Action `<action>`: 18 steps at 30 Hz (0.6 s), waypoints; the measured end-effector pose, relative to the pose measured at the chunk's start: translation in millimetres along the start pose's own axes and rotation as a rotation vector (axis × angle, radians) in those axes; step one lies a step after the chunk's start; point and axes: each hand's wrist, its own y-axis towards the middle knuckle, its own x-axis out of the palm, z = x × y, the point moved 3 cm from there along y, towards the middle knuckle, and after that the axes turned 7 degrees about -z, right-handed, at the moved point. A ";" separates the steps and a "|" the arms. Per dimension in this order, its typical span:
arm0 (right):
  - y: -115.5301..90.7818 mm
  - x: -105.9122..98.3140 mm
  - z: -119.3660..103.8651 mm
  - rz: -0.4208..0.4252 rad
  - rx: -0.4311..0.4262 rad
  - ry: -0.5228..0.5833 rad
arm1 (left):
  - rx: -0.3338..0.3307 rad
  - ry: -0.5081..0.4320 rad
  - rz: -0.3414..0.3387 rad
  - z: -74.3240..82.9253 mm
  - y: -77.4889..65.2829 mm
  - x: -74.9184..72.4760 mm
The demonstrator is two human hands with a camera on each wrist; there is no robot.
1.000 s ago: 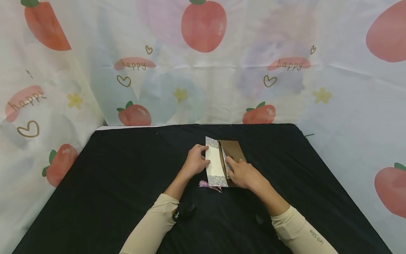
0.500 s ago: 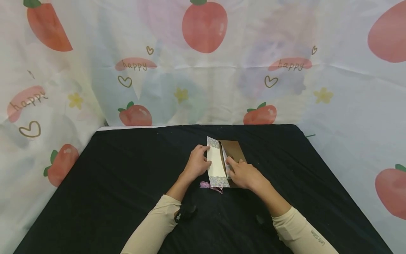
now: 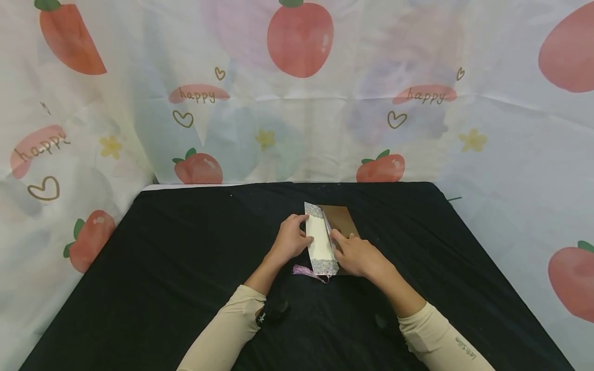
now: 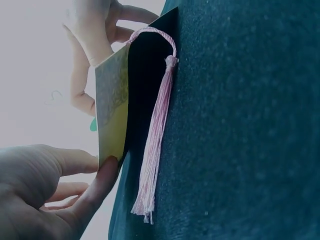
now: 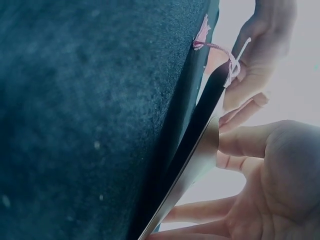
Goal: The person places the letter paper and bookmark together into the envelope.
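Note:
A folding card lies near the middle of the black table. Its cream front flap (image 3: 318, 237) has grey lace-patterned bands at both ends, and a brown panel (image 3: 342, 220) shows to the right. My left hand (image 3: 290, 238) holds the flap's left edge between thumb and fingers, which the left wrist view shows closely. My right hand (image 3: 359, 253) grips at the flap's right edge, over the brown panel; part of its grip is hidden. From the near end of the card hangs a pink tassel (image 4: 155, 150), lying on the cloth.
A black cloth (image 3: 195, 268) covers the table. Behind and beside it hangs a pale curtain (image 3: 301, 129) printed with fruit, hearts and the word happy. A small dark round object (image 3: 277, 308) shows by the left wrist.
The cream flap has shifted slightly right, narrowing the gap beside its right edge. My left hand has moved right with it; my right hand has barely moved.

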 end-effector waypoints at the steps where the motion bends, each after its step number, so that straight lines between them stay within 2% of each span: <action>1: 0.2 0.0 -0.3 0.005 -0.005 -0.003 | -0.001 -0.013 -0.001 -0.1 0.0 0.4; 8: 0.4 -0.7 -1.6 0.004 -0.017 0.005 | -0.003 -0.053 -0.014 -1.9 -0.4 1.3; 15: -0.9 -3.5 -2.8 -0.002 -0.024 0.028 | -0.035 -0.237 -0.102 -0.8 -3.9 -4.5; 18: -1.3 -3.2 -3.3 -0.001 -0.033 0.035 | -0.062 -0.269 -0.122 -1.9 -3.7 -2.9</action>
